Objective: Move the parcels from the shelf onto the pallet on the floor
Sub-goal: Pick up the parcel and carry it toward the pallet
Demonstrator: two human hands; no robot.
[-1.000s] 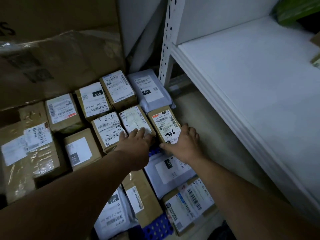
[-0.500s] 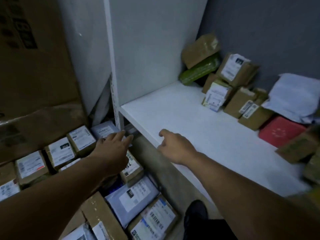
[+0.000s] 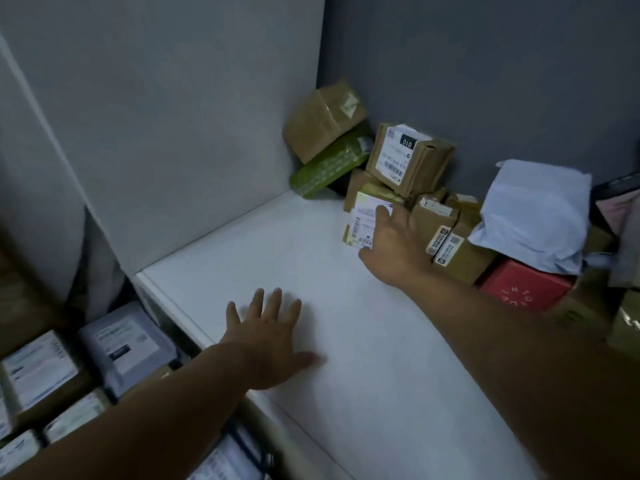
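"Several parcels low on the left. What are they?"

"Labelled brown boxes (image 3: 38,372) and a grey mailer bag (image 3: 128,344), side by side below the shelf (image 3: 277,244). They are blurred, and I cannot tell what they lie on."

"And your left grip?"

"My left grip (image 3: 273,341) is wide open, fingers straight and spread, palm down over the shelf's front edge. It has hold of nothing."

"What stands in the shelf's back corner?"

"A plain brown box (image 3: 323,121), tilted, on top of a green parcel (image 3: 329,164)."

"Where is your right grip?"

"My right grip (image 3: 394,244) reaches across the white shelf to a labelled box (image 3: 363,216) at the front of the heap. The fingers are stretched out and lie on its white label, with the thumb low near its bottom edge. Nothing is clasped, and the box sits on the shelf."

"Above it?"

"A brown box marked 010 (image 3: 408,157) rests on the heap, tilted."

"And further right?"

"Small stickered boxes (image 3: 446,233) just beside my wrist, then a pale crumpled mailer (image 3: 533,216), with a red box (image 3: 523,285) in front of it and lower. All these parcels are on the shelf, against the grey back wall (image 3: 485,64)."
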